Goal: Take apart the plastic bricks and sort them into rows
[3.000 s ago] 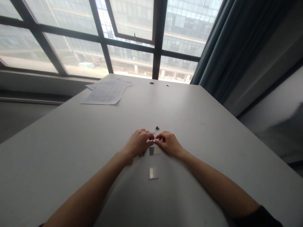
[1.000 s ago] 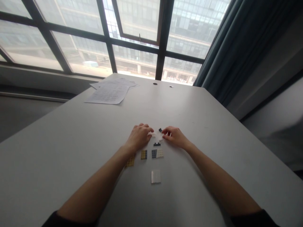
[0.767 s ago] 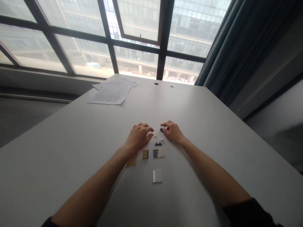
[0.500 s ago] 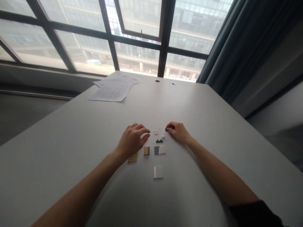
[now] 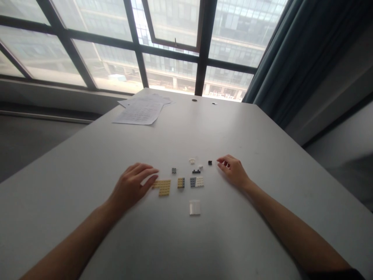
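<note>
My left hand is open, its fingertips beside the tan studded plates, nothing in its grasp. My right hand is open too, just right of a small black piece. Between the hands lie a small grey piece, a tan and grey block, a dark bar with two knobs, a grey and white studded block, a white curved piece and a small white piece. A flat, pale square lies nearer to me.
Printed paper sheets lie at the far left of the white table. Two small round fittings show near its far edge. Beyond are a large window and, at the right, a dark curtain.
My left hand has moved left and nearer, uncovering the tan plates and the grey piece. My right hand has let go of the black piece and moved right.
</note>
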{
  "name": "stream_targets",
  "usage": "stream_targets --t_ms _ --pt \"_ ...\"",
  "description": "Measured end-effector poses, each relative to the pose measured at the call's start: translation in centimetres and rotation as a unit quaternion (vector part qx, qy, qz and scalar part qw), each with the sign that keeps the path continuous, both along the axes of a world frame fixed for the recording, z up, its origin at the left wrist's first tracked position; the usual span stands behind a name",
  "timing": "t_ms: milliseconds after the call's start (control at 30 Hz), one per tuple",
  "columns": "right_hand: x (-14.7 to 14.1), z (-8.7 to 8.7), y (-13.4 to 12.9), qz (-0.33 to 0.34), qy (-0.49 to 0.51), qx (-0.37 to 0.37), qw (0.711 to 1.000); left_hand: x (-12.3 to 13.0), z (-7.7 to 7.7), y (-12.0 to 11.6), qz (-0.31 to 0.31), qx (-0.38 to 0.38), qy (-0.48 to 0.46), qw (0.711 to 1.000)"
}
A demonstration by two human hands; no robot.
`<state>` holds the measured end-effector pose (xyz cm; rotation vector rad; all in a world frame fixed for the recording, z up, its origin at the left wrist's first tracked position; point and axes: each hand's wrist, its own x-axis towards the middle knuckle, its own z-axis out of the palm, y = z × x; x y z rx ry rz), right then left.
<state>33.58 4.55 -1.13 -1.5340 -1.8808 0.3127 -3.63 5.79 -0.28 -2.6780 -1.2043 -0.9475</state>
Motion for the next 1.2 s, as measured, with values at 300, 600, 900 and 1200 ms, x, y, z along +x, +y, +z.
stream_targets --t_ms 300,600,900,1200 --pt "1.5 -0.5 -3.6 -0.007 -0.015 -0.012 1.0 -3.6 -0.9 0.9 0.114 -0.045 -0.009 0.992" --pt "0.3 -1.1 -3.0 -0.008 -0.074 0.021 0.997 -3.8 -1.4 1.3 0.066 -0.035 0.04 0.996" --pt "-1.1 -1.2 0.3 0.077 -0.178 0.047 0.98 -3.6 -1.4 1.3 0.058 -0.051 0.045 0.996" --pt "11.9 -1.1 -3.4 -0.092 -0.206 0.065 0.972 -3.4 -1.2 1.5 0.044 -0.051 0.018 0.998"
